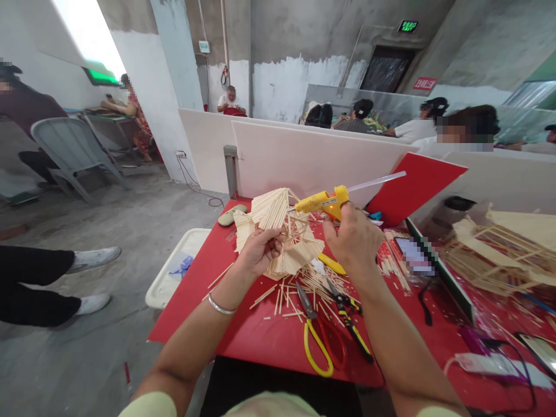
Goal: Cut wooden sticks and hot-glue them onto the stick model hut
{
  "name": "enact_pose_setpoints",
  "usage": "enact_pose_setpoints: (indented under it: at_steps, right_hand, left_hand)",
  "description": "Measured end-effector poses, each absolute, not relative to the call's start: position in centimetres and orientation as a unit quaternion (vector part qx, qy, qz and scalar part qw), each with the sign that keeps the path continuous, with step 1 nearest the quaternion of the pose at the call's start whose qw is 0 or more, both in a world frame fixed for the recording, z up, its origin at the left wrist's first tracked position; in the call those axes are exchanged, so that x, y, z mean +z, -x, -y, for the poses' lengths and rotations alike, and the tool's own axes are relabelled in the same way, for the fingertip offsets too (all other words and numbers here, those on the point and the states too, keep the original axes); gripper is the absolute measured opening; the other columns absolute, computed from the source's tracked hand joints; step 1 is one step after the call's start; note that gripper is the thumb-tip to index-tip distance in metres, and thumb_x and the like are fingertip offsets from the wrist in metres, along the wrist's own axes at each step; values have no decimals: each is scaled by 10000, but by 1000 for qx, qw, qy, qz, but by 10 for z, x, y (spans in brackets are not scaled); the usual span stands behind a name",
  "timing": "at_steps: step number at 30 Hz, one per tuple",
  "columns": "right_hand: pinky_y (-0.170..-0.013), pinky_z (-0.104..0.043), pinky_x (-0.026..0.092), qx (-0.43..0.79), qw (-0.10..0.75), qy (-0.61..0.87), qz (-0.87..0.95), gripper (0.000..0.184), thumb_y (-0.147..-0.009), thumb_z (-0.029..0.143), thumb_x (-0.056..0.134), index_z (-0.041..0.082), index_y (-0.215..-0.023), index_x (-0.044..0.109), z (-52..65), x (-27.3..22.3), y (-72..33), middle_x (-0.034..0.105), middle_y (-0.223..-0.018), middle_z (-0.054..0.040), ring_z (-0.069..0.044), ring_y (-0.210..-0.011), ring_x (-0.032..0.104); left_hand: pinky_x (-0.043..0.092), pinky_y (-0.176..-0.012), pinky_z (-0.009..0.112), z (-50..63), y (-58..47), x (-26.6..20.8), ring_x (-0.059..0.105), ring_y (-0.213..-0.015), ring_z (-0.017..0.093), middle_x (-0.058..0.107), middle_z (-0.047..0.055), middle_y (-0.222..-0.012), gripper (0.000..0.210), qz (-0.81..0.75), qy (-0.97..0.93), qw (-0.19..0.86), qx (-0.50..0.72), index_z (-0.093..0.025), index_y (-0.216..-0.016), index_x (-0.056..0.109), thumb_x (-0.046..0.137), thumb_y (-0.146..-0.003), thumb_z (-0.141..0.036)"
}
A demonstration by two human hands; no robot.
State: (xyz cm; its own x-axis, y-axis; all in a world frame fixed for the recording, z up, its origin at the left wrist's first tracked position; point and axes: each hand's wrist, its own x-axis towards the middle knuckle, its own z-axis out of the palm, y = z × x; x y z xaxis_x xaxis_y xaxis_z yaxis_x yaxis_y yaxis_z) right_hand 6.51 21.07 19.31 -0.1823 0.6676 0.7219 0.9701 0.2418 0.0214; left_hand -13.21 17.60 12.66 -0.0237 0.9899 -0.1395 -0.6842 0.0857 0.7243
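My right hand (355,238) is closed around the handle of a yellow hot glue gun (321,201), with a clear glue stick (377,180) jutting from its back. The gun's nozzle points left, at the side of a model built of thin wooden sticks (271,207). My left hand (260,250) pinches the front of this model, its fingertips partly hidden. The model has a slanted, fan-like roof and wider layers below. Loose wooden sticks (278,296) lie in front of it, beside yellow-and-red-handled scissors (310,324) and black-and-yellow pliers (347,324).
Everything lies on a red tabletop (247,336). A phone (414,255) and another stick model (490,255) are at the right. A white partition (313,153) stands behind. At the left are a white bin lid (174,272) and a person's shoes (95,258). Other people sit beyond.
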Motion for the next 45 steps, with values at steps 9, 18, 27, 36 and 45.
enact_pose_setpoints:
  at_steps: [9, 18, 27, 36, 45]
  right_hand:
    - [-589, -323, 223, -255, 319, 561, 720, 340, -936, 403, 458, 149, -1142, 548, -214, 192, -60, 674, -956, -116, -199, -732, 557]
    - [-596, -324, 236, -247, 319, 554, 729, 318, -923, 376, 495, 149, -1137, 553, -214, 195, -56, 680, -966, -109, -200, -756, 566]
    - [-589, -321, 224, -262, 318, 550, 727, 329, -917, 408, 518, 156, -1125, 548, -214, 191, -60, 674, -955, -95, -190, -752, 564]
    - [-600, -314, 234, -251, 331, 564, 713, 395, -919, 452, 507, 155, -1178, 542, -217, 190, -62, 672, -968, -108, -195, -741, 558]
    - [-606, -323, 250, -247, 338, 560, 715, 414, -929, 462, 494, 144, -1188, 548, -216, 190, -63, 671, -975, -123, -207, -756, 567]
  left_hand:
    - [405, -401, 143, -177, 132, 125, 541, -465, 42, 662, 11, -655, 196, -330, -235, 654, 639, -93, -825, 707, 791, -701, -220]
    - [388, -395, 145, -176, 132, 128, 531, -464, 39, 657, 5, -649, 214, -337, -237, 652, 637, -98, -821, 710, 805, -686, -234]
    - [385, -386, 142, -177, 132, 127, 531, -468, 40, 648, 0, -656, 235, -333, -234, 655, 637, -93, -824, 704, 813, -678, -242]
    - [400, -387, 144, -176, 131, 125, 526, -464, 43, 645, 3, -653, 218, -330, -233, 654, 640, -83, -846, 699, 783, -706, -228]
    - [415, -400, 162, -176, 131, 129, 538, -467, 54, 627, -2, -656, 215, -325, -218, 670, 631, -94, -841, 660, 752, -728, -252]
